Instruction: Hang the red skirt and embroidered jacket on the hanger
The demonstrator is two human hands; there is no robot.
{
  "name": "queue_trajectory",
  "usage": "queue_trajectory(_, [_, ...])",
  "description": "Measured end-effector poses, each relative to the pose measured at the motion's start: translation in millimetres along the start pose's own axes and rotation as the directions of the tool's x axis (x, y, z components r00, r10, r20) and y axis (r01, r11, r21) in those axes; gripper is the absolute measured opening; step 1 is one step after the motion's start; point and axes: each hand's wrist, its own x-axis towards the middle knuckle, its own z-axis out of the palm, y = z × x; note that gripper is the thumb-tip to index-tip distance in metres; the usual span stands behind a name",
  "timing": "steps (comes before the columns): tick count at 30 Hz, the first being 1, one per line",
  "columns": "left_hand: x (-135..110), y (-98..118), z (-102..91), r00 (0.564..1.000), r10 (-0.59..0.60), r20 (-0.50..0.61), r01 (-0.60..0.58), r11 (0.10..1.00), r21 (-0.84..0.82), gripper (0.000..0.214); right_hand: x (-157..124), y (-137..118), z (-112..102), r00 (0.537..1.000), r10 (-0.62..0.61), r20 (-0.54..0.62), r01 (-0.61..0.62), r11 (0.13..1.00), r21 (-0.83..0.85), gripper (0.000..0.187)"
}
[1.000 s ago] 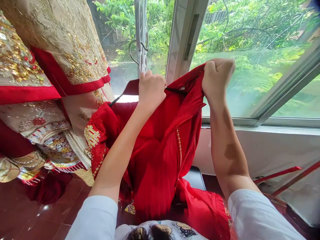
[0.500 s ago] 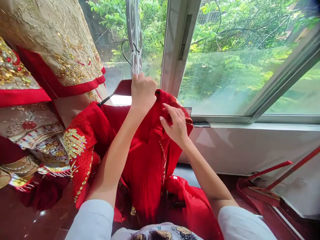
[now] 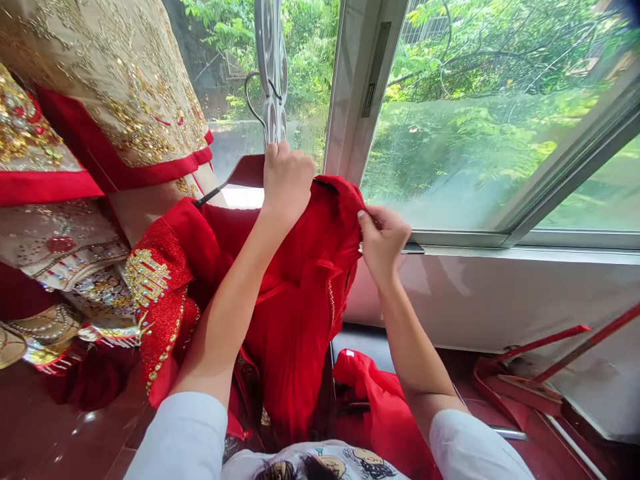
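My left hand [image 3: 289,183] is closed around the middle of a dark clothes hanger [image 3: 245,171], whose metal hook stands up above the fist. A red beaded garment [image 3: 295,320] hangs from it, with gold beadwork on the shoulder at the left. At the right shoulder, my right hand [image 3: 384,240] pinches the garment's edge between thumb and fingers. The hanger's right end is hidden under the red cloth.
Cream and gold embroidered garments [image 3: 135,113] with red trim hang at the left. A sliding window [image 3: 465,160] fills the back. Red cloth [image 3: 380,393] lies low in front. A dustpan-like red object [image 3: 525,387] stands at the lower right.
My right hand has moved right from the garment's front and closed on its shoulder edge, which is now drawn inward. My left hand keeps its grip on the hanger.
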Motion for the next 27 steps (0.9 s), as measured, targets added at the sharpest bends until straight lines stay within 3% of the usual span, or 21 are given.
queue_trajectory(2, [0.5, 0.9, -1.6, 1.000, -0.005, -0.006, 0.005, 1.000, -0.023, 0.034, 9.2, -20.3, -7.2, 1.000, 0.020, -0.016, -0.019, 0.996, 0.091, 0.012])
queue_trajectory(5, [-0.3, 1.5, -4.7, 1.000, -0.014, 0.005, 0.015, 0.998, -0.064, 0.031, 8.7, -39.0, -11.0, 0.997, -0.073, 0.000, 0.073, 0.996, 0.055, 0.012])
queue_trajectory(9, [-1.7, -1.0, -0.6, 1.000, 0.013, -0.002, -0.013, 0.999, -0.053, 0.032, -20.5, -30.1, 1.5, 0.978, -0.178, 0.109, 0.191, 0.973, -0.126, 0.016])
queue_trajectory(13, [-14.8, -5.1, -4.9, 0.994, 0.086, -0.063, -0.096, 0.982, -0.165, 0.028, -56.3, -21.3, 11.7, 0.990, -0.120, 0.070, 0.130, 0.976, -0.175, 0.025])
queue_trajectory(15, [-38.0, -5.6, -18.4, 0.988, 0.057, -0.147, -0.087, 0.976, -0.201, 0.030, -71.9, -24.9, 9.6, 0.998, -0.059, 0.000, 0.058, 0.982, -0.180, 0.031])
queue_trajectory(17, [-76.4, -5.5, -34.8, 0.963, -0.083, -0.257, 0.038, 0.983, -0.178, 0.034, -87.3, -29.6, 4.0, 0.999, 0.016, -0.030, -0.022, 0.976, -0.215, 0.038])
queue_trajectory(19, [-126.1, -6.4, -46.4, 0.893, -0.264, -0.365, 0.225, 0.963, -0.147, 0.036, -101.9, -31.8, -2.8, 0.994, 0.104, -0.013, -0.104, 0.961, -0.258, 0.042])
queue_trajectory(21, [-177.5, -10.7, -47.7, 0.821, -0.406, -0.400, 0.392, 0.912, -0.121, 0.038, -114.1, -30.5, -8.7, 0.982, 0.186, 0.026, -0.171, 0.943, -0.284, 0.042])
queue_trajectory(24, [-235.9, -24.6, -32.6, 0.761, -0.587, -0.275, 0.596, 0.801, -0.059, 0.048, -123.9, -26.4, -13.1, 0.977, 0.201, 0.070, -0.172, 0.939, -0.297, 0.034])
queue_trajectory(27, [-261.1, -39.9, -12.1, 0.680, -0.732, -0.042, 0.733, 0.680, 0.020, 0.052, -125.5, -26.3, -12.0, 0.982, 0.152, 0.114, -0.118, 0.958, -0.261, 0.022])
